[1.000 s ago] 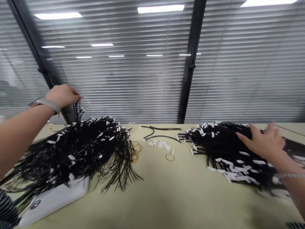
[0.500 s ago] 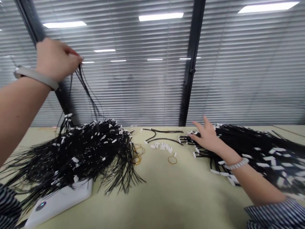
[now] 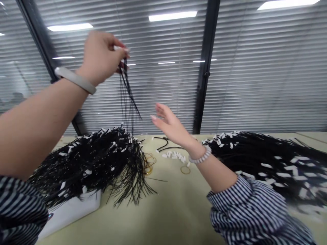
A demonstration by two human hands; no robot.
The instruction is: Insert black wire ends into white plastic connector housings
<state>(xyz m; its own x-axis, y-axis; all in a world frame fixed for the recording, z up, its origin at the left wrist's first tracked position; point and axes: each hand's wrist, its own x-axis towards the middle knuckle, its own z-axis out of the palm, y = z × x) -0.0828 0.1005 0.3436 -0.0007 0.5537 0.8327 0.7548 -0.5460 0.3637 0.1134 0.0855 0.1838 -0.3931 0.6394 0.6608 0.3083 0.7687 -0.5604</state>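
Raised high above the table, my left hand (image 3: 104, 56) pinches the top of a few thin black cables (image 3: 127, 86), which hang down from the fingers. A bit of white shows at the pinch, likely a connector end. My right hand (image 3: 170, 122) is held in the air to the right of the hanging cables, fingers apart and nothing in them. It does not touch the cables. Under my left hand lies a large tangled heap of black cables (image 3: 99, 156) with white connectors. Another heap of black cables (image 3: 245, 149) with white ends lies to the right.
Between the heaps are a small cluster of white connectors (image 3: 175, 155), a few loose black cables (image 3: 170, 148), and yellow rubber bands (image 3: 185, 170). A white box-like object (image 3: 76, 209) sits partly under the left heap. Behind the table (image 3: 158, 214) stands a window with blinds (image 3: 158, 88).
My left hand has moved right, carrying the hanging cables away from above the left heap. My right hand has lifted off the right heap and moved left towards them.
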